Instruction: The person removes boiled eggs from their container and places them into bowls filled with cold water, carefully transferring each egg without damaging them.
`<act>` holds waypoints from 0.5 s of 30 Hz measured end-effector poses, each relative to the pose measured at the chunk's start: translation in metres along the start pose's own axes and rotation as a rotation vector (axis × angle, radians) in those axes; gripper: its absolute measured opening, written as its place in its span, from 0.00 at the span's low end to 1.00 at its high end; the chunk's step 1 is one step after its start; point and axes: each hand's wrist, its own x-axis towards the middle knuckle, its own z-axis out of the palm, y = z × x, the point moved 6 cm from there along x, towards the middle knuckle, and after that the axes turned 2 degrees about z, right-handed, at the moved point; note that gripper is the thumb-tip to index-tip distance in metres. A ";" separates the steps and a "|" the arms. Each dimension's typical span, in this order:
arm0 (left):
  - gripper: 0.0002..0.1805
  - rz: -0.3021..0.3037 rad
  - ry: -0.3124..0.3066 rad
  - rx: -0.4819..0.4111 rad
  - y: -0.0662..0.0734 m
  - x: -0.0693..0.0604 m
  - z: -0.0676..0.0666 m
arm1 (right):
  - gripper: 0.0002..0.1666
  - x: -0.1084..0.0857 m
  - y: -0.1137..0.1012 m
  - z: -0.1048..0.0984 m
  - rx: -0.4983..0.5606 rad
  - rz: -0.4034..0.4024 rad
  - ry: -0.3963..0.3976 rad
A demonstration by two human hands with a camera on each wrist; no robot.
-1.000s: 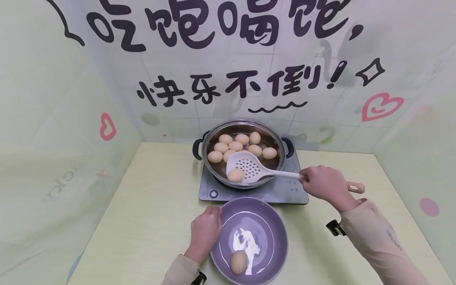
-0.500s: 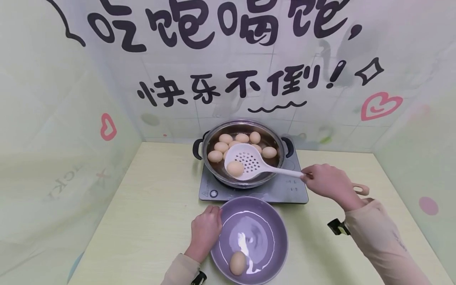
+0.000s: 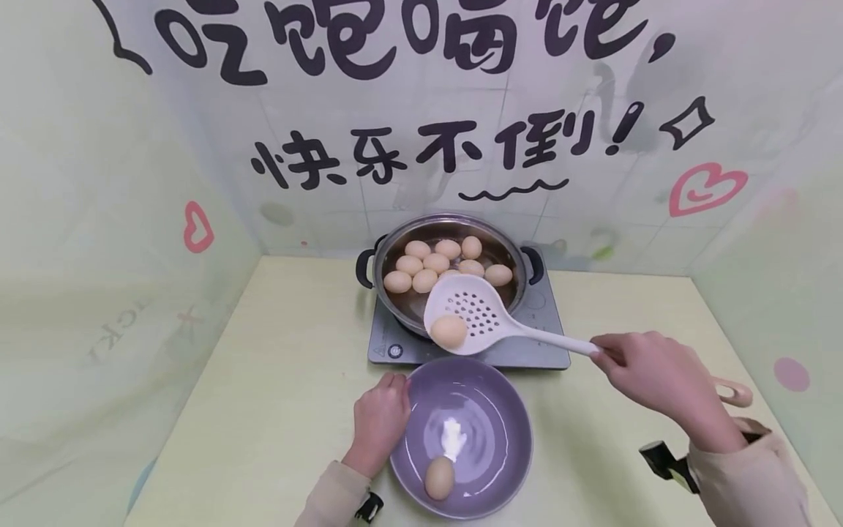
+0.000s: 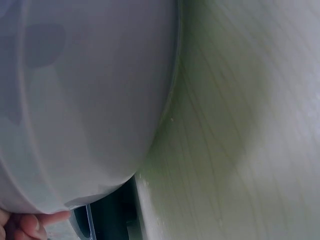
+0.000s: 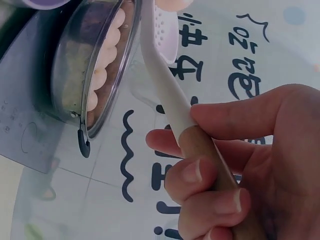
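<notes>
My right hand (image 3: 652, 373) grips the wooden-ended handle of a white slotted spoon (image 3: 503, 322), fingers and thumb curled round it in the right wrist view. One brown egg (image 3: 448, 332) lies in the spoon's head, above the near rim of a steel pot (image 5: 67, 75). Inside the pot several more eggs (image 3: 436, 263) sit clustered in shallow water. At the left side of a purple bowl (image 3: 490, 410), my left hand (image 3: 382, 419) holds the rim; its fingertips (image 4: 32, 227) show at the bowl's edge in the left wrist view. A single egg (image 3: 439, 479) rests in the bowl.
Under the pot is a flat grey induction cooktop (image 3: 533, 359), just behind the bowl. Black handles (image 3: 535, 266) stick out from the pot's sides. A pale wood-grain table (image 3: 263, 380) carries everything, with printed wall sheeting (image 3: 316, 234) behind and at both sides.
The spoon with its egg has risen and come toward the near rim of the pot, while my right hand has moved right and nearer. My left hand stays on the bowl.
</notes>
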 end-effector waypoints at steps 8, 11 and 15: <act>0.06 -0.011 -0.028 -0.003 -0.001 0.002 0.002 | 0.04 -0.040 0.007 0.012 -0.013 0.059 -0.008; 0.06 -0.014 -0.029 -0.005 -0.001 0.001 0.002 | 0.04 -0.052 0.011 0.022 -0.010 0.089 -0.026; 0.07 -0.019 -0.039 -0.001 -0.001 0.000 0.002 | 0.05 -0.064 0.018 0.038 -0.001 0.117 -0.075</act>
